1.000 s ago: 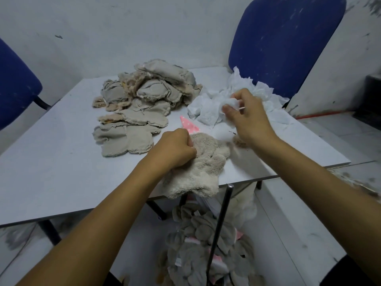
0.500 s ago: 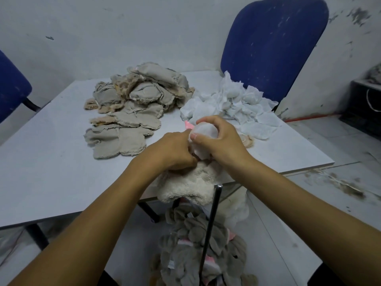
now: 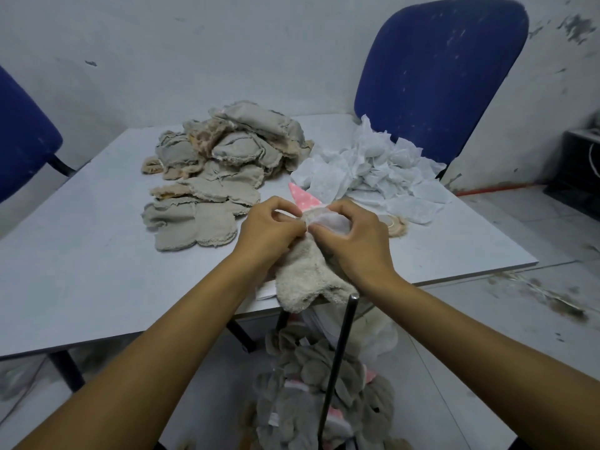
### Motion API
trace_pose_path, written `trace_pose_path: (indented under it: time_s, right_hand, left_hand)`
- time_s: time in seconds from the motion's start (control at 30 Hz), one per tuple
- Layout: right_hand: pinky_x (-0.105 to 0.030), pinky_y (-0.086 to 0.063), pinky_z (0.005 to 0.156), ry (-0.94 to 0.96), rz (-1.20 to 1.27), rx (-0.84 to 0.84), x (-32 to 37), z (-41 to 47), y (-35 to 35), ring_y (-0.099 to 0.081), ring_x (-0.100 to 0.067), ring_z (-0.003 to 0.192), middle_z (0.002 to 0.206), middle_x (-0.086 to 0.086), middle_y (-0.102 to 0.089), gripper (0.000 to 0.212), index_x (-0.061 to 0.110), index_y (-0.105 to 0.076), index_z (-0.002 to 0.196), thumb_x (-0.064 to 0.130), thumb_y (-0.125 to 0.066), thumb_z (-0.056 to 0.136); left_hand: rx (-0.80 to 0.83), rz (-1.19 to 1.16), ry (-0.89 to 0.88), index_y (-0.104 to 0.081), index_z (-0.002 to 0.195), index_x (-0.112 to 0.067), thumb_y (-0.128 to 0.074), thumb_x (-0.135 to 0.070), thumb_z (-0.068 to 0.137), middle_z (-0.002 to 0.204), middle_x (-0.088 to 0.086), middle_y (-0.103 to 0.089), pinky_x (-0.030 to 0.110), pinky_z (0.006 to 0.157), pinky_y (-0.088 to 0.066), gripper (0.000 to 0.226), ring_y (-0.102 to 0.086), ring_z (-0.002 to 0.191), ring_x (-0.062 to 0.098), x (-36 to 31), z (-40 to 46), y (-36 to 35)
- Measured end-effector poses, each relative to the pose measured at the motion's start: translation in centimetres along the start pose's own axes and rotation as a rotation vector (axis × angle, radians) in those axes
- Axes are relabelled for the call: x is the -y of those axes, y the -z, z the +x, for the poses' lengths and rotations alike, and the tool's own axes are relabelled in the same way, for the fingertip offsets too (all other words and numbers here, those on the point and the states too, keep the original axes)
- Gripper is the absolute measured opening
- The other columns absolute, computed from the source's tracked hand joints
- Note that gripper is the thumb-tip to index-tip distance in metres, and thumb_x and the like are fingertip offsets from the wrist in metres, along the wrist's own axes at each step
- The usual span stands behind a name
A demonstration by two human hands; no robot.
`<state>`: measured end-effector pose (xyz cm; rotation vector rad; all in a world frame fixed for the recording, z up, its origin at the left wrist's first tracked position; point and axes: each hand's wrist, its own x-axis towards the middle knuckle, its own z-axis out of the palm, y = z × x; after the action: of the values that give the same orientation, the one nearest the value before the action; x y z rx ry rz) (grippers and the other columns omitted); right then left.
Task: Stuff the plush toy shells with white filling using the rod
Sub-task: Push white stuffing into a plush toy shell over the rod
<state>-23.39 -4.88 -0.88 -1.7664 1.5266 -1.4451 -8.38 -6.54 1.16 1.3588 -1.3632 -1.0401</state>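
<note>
White filling (image 3: 331, 222) pinched by right hand (image 3: 354, 245); left hand (image 3: 269, 232) pinches plush shell (image 3: 308, 277).

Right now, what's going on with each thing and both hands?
Plush toy shell: held at the table edge, opening up.
White filling wad: being pressed into the shell.
Left hand: pinches the shell's opening.
Right hand: grips the wad.
Rod: untouched, leaning below the table edge.
Filling pile: loose on the table.
Empty shells: stacked flat.
</note>
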Motion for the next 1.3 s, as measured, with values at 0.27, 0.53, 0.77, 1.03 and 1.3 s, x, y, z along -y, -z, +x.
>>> trace_pose_path:
  time_s: [0.27, 0.53, 0.77, 1.03, 1.3]
  right_hand:
    - [-0.009, -0.042, 0.062, 0.069, 0.047, -0.017, 0.5, -1.2, -0.5, -0.062, 0.001, 0.077, 0.078, 0.018, -0.067, 0.012, 0.031, -0.064, 0.085, 0.032, -0.076, 0.084]
    - [-0.018, -0.043, 0.069, 0.128, -0.123, 0.090, 0.1, -1.2, -1.0, -0.056, -0.006, 0.080, 0.086, 0.004, -0.059, 0.009, 0.017, -0.074, 0.082, 0.024, -0.072, 0.086]
    - [-0.023, -0.035, 0.079, 0.122, -0.200, 0.335, 1.1, -1.1, -0.9, -0.049, -0.010, 0.096, 0.102, 0.003, -0.045, 0.029, 0.022, -0.060, 0.070, 0.022, -0.053, 0.097]
    - [-0.008, -0.039, 0.075, 0.194, -0.067, 0.137, 0.2, -1.1, -0.6, -0.057, 0.003, 0.090, 0.093, 0.015, -0.057, 0.003, 0.035, -0.072, 0.087, 0.034, -0.075, 0.086]
    - [-0.015, -0.046, 0.067, 0.169, -0.005, 0.172, 0.3, -1.1, -0.4, -0.062, -0.003, 0.079, 0.086, 0.015, -0.066, 0.022, 0.036, -0.067, 0.102, 0.025, -0.074, 0.084]
  left_hand:
    - [0.139, -0.068, 0.028, -0.068, 0.075, -0.011, -0.063, 0.001, 0.085, 0.049, -0.005, -0.055, 0.014, 0.040, -0.034, 0.017, -0.043, 0.038, 0.005, -0.1, -0.8, 0.6]
    - [0.071, -0.257, 0.062, -0.062, 0.086, -0.018, -0.061, 0.003, 0.085, 0.061, 0.005, -0.063, 0.022, 0.045, -0.043, 0.022, -0.054, 0.052, 0.014, 0.6, -1.3, 1.1]
    - [0.078, -0.317, 0.001, -0.063, 0.079, -0.018, -0.061, 0.005, 0.086, 0.066, 0.005, -0.061, 0.026, 0.053, -0.043, 0.024, -0.054, 0.059, 0.016, 1.0, -1.6, 1.4]
    - [0.044, -0.281, -0.019, -0.063, 0.079, -0.017, -0.060, 0.003, 0.086, 0.058, 0.001, -0.057, 0.017, 0.041, -0.037, 0.020, -0.047, 0.043, 0.009, 0.8, -1.7, 1.1]
    - [-0.006, -0.254, -0.001, -0.062, 0.084, -0.016, -0.061, 0.000, 0.087, 0.055, -0.003, -0.056, 0.020, 0.040, -0.037, 0.016, -0.045, 0.043, 0.009, 0.8, -1.5, 1.6]
